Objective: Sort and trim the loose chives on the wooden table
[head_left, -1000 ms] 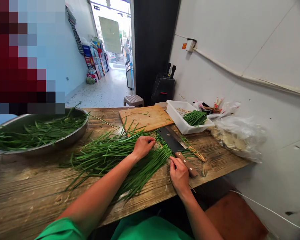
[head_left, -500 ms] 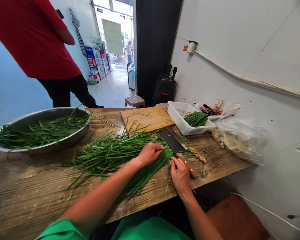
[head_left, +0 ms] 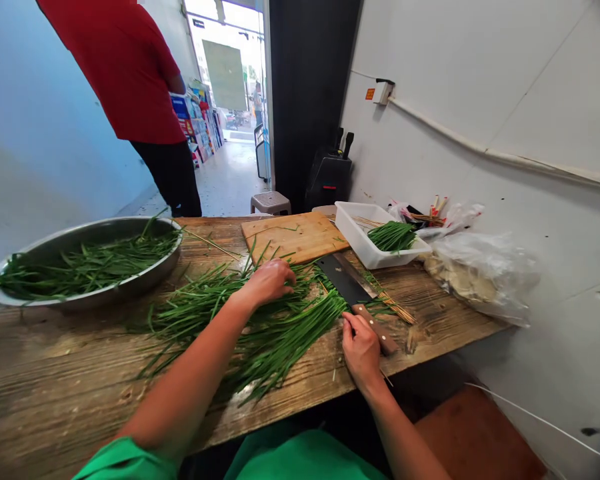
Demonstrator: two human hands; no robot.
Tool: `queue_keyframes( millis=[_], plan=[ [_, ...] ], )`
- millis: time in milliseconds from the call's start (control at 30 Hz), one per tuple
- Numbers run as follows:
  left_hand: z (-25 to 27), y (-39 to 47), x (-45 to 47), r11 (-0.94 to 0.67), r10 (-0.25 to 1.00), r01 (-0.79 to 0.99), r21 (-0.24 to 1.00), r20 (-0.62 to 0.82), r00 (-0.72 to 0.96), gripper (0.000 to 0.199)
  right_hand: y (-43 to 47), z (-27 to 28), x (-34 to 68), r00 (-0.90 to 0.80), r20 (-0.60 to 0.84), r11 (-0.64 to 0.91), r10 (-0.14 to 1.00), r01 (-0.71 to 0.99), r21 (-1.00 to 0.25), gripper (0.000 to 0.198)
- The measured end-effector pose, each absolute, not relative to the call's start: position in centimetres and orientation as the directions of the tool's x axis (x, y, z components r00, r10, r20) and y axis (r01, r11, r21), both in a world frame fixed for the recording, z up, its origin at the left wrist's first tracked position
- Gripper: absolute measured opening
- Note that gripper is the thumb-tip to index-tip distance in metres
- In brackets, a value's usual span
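Note:
A heap of long green garlic chives [head_left: 195, 303] lies across the wooden table. Over its upper part is my left hand [head_left: 270, 283], fingers bent and apart, with nothing visible in them. My right hand [head_left: 361, 347] pinches a thin bamboo skewer [head_left: 387, 379], whose end sticks out below the wrist. At its fingertips are the cut ends of a row of chives [head_left: 300, 327] laid side by side. A cleaver [head_left: 347, 280] lies just beyond the right hand, its wooden handle beside the knuckles.
A metal basin [head_left: 173, 257] of chives stands at the left. Behind the heap is a cutting board [head_left: 295, 237]. A white plastic tray [head_left: 353, 233] holds bundled chives, near loose skewers [head_left: 400, 310] and a clear plastic bag [head_left: 480, 273]. A person in red [head_left: 125, 73] stands beyond the table.
My left hand has moved up and left, from the row's cut ends to the loose heap. My right hand stays in place. The person in red has shifted right.

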State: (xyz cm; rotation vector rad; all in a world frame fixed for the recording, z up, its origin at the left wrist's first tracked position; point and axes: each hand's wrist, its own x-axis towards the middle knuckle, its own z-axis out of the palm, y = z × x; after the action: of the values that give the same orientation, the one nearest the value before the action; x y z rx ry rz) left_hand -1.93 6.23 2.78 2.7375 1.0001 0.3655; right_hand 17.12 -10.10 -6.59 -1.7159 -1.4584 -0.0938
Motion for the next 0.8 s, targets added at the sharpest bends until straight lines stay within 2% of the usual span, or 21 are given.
queue_keyframes(
  millis=[167, 267, 400, 600, 800],
  plan=[
    [1.5, 4.5, -0.6, -0.732, 0.677, 0.674, 0.1, 0.216, 0.704, 0.005, -10.1, -6.5, 17.1, 0.31, 0.551, 0.057, 0.775, 0.834, -0.549, 0.029],
    [1.4, 3.8, -0.1, -0.721, 0.682, 0.689, 0.066, 0.237, 0.691, 0.006, -10.1, -6.5, 17.1, 0.312, 0.547, 0.057, 0.777, 0.83, -0.555, 0.028],
    [2.1, 3.9, 0.2, -0.712, 0.702, 0.687, 0.148, 0.197, 0.684, 0.008, -10.2, -6.4, 17.0, 0.321, 0.544, 0.052, 0.775, 0.826, -0.561, 0.028],
    [1.5, 4.6, 0.9, -0.677, 0.735, 0.651, 0.345, 0.254, 0.629, 0.019, -10.2, -6.4, 17.0, 0.33, 0.529, 0.056, 0.782, 0.808, -0.586, 0.027],
    [0.2, 4.8, 1.3, -0.616, 0.784, 0.645, 0.452, 0.278, 0.554, 0.024, -10.2, -6.4, 17.0, 0.32, 0.541, 0.075, 0.778, 0.807, -0.585, 0.028]
  ],
)
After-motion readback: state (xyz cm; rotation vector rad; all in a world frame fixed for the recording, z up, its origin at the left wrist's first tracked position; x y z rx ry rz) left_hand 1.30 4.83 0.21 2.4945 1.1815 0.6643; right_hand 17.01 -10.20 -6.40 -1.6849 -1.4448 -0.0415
